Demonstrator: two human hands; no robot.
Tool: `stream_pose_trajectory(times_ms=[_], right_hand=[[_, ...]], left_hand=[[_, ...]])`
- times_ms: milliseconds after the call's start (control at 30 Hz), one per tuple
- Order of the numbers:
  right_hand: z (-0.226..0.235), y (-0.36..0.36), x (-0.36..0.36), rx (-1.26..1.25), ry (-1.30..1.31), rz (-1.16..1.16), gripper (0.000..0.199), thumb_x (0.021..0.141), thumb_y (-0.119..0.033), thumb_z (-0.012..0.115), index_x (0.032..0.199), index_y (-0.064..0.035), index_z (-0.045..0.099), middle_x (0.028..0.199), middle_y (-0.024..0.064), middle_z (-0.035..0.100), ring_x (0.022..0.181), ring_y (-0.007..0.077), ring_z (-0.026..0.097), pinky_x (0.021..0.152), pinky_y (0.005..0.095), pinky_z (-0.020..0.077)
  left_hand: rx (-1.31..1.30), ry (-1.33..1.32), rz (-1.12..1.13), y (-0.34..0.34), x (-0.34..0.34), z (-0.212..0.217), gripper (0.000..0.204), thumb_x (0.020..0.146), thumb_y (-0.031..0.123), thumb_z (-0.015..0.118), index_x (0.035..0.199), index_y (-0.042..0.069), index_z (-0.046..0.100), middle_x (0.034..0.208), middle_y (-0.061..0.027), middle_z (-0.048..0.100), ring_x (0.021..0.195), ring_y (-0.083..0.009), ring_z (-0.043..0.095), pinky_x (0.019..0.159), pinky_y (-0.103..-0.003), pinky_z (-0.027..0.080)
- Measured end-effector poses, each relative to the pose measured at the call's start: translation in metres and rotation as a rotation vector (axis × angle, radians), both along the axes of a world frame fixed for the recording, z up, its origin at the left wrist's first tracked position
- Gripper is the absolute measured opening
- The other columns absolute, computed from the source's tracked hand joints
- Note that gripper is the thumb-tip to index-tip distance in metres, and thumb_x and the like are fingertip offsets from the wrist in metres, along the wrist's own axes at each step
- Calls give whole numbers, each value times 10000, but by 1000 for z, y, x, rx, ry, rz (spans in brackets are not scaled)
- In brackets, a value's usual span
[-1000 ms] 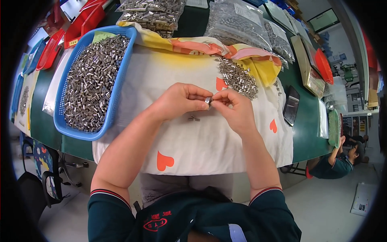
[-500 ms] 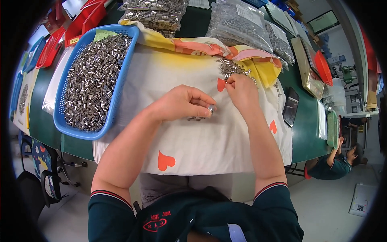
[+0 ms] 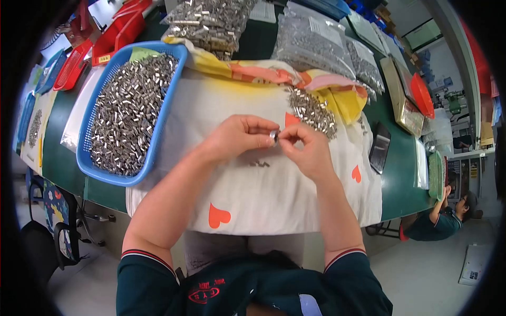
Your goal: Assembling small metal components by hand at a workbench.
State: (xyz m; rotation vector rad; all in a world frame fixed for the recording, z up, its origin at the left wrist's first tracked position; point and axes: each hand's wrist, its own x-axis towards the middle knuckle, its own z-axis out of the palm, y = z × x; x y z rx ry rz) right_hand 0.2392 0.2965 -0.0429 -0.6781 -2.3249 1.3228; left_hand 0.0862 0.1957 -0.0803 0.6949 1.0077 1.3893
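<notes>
My left hand is closed, thumb and fingers pinching a small shiny round metal piece. Right up against that piece is my right hand, its thumb and index finger pressed together. What those fingertips hold, if anything, is too small to make out. Below the hands, several small metal cylinders lie loose on the white cloth. A pile of similar short cylinders sits on the cloth beyond my right hand, beside its yellow bunched edge.
A blue basket full of small metal cylinders stands at the left. Clear bags of metal parts and another bag line the back. A dark phone lies at the right. A co-worker sits farther right.
My right hand has come from the pile toward me and left, and its fingertips now meet the metal piece in my left hand. The left hand has barely moved.
</notes>
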Motion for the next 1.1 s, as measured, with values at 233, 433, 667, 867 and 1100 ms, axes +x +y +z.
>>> stream_pose_trajectory(times_ms=[233,433,667,867,1100], right_hand=[[-7,-13,-4,478,10,23,100,680,-15,620,775,-14,588,721,73,589,642,153,556,592,254,438],[-2,0,3,15,-20,93,125,680,-39,644,790,-9,592,719,46,588,645,125,550,581,250,438],[-5,23,10,18,-117,-35,163,678,-41,649,830,-13,594,767,55,592,672,137,552,614,250,448],[-20,30,13,659,-231,-48,156,659,-49,641,809,-32,602,801,97,559,783,262,534,702,343,432],[-21,33,17,666,-262,-137,97,687,-50,618,780,-33,595,804,99,551,786,270,524,704,365,426]], left_hand=[[-50,201,42,-5,3,-4,292,765,16,611,1048,-37,559,921,-73,614,805,-97,577,722,-218,477],[-63,95,1,-7,0,4,277,768,29,612,1032,-45,566,902,-68,619,783,-84,571,691,-205,474],[12,491,-53,-8,5,6,307,696,137,688,972,23,616,814,-49,640,730,-85,584,691,-230,471],[170,956,-189,-16,16,21,287,674,129,675,952,85,618,782,-62,632,689,-145,596,665,-267,465],[158,1004,-291,-18,12,28,297,661,123,673,950,81,617,779,-71,632,677,-162,598,663,-276,467]])
